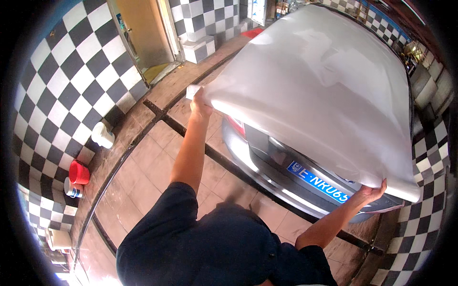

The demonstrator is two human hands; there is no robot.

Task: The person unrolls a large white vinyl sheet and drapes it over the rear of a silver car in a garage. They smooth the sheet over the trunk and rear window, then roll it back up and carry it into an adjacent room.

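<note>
A wide sheet of whitish, glossy film [305, 71] lies over the back of a dark grey car [257, 157], with wrinkles across its middle. Its near edge is rolled into a tube. My left hand [201, 103] grips the tube near its left end, out past the car's left side. Toward the right end, my right hand [372, 192] is closed around the same roll, just above the rear bumper. Both arms are stretched apart. Below the film, the blue number plate [318, 181], part of the left tail light [236, 126] and the bumper show.
Black and white checkered walls [86, 62] flank the car. Along the left wall stand a white bucket [102, 135], a red bucket [78, 172] and a smaller white tub [73, 187]. Dark channels [171, 121] cross the pinkish tiled floor [157, 143]. A wooden door [143, 31] stands at the back left.
</note>
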